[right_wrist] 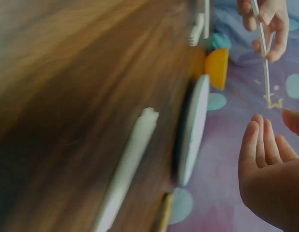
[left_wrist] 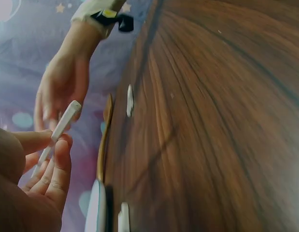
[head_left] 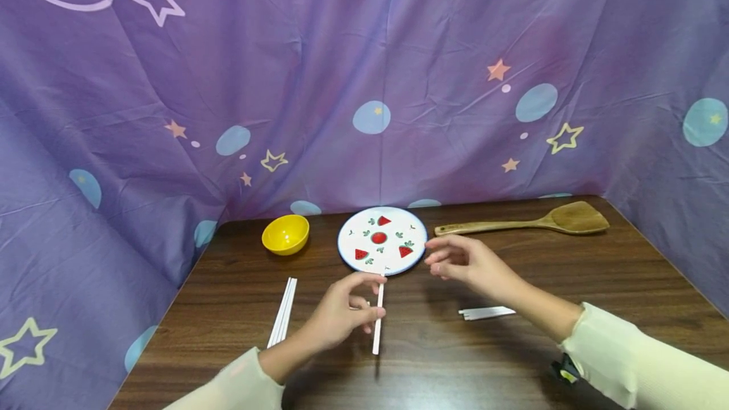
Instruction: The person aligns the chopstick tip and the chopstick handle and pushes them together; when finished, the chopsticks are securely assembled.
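Above the table, my left hand (head_left: 342,310) pinches a slim white chopstick (head_left: 377,334) between thumb and fingers. The left wrist view shows one squared end of that chopstick (left_wrist: 66,119) standing clear of the fingertips. My right hand (head_left: 477,266) hovers at the plate's right side, its fingers loosely bent and holding nothing. In the right wrist view its palm (right_wrist: 275,181) is turned up, apart from the chopstick's far tip. Several more white chopsticks (head_left: 281,315) lie at the left, and another bunch (head_left: 488,313) lies under my right forearm, partly hidden by it.
A white plate (head_left: 353,233) with watermelon pictures lies at the back middle. Left of it stands a yellow bowl (head_left: 286,242). A wooden spatula (head_left: 575,218) lies at the back right. Purple patterned cloth (head_left: 319,81) hangs behind the brown table (head_left: 433,359).
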The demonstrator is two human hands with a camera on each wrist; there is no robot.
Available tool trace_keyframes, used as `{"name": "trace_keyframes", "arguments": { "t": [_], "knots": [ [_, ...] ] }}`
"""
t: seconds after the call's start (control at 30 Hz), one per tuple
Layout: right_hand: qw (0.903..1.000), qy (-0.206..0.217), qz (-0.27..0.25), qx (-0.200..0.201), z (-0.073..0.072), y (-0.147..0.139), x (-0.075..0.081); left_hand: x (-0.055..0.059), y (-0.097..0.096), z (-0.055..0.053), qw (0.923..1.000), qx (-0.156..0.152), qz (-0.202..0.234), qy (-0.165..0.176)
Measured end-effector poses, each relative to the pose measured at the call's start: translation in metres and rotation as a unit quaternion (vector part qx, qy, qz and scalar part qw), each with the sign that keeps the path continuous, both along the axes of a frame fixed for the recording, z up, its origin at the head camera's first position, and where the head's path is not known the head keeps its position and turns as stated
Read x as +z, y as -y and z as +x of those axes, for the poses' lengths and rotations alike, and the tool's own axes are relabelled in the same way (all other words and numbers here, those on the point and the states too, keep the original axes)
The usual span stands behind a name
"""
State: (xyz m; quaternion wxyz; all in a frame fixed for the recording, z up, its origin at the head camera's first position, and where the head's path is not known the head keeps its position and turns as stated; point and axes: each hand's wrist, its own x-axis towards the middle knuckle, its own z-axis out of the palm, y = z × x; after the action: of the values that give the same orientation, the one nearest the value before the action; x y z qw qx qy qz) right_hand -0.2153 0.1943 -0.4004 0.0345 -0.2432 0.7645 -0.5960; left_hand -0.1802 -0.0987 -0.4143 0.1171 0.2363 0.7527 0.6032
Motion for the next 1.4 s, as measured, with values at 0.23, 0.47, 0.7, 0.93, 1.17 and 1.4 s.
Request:
{"name": "trace_keyframes", "arguments": {
  "t": [0.23,0.47,0.7,0.93,1.17,1.4],
  "knots": [
    [0.9964,-0.031,0.079,-0.004,0.008,-0.024,-0.019,-0.011,0.034,0.0,0.999,0.03,-0.033,0.001],
    [0.9932,-0.042,0.107,0.023,0.015,-0.044,-0.036,-0.019,0.064,0.003,0.9966,0.051,-0.064,0.001],
    [0.9897,-0.021,0.133,0.05,0.016,-0.064,-0.051,-0.021,0.09,0.001,0.9907,0.067,-0.112,-0.039],
    [0.9895,0.0,0.116,0.086,0.013,-0.071,-0.056,-0.02,0.112,-0.005,0.9663,0.085,-0.214,-0.115],
    [0.9897,0.037,0.098,0.097,0.01,-0.072,-0.057,-0.02,0.127,-0.009,0.943,0.079,-0.275,-0.17],
    [0.9898,0.05,0.086,0.102,0.01,-0.07,-0.056,-0.024,0.132,-0.011,0.9348,0.076,-0.294,-0.184]
  ]
}}
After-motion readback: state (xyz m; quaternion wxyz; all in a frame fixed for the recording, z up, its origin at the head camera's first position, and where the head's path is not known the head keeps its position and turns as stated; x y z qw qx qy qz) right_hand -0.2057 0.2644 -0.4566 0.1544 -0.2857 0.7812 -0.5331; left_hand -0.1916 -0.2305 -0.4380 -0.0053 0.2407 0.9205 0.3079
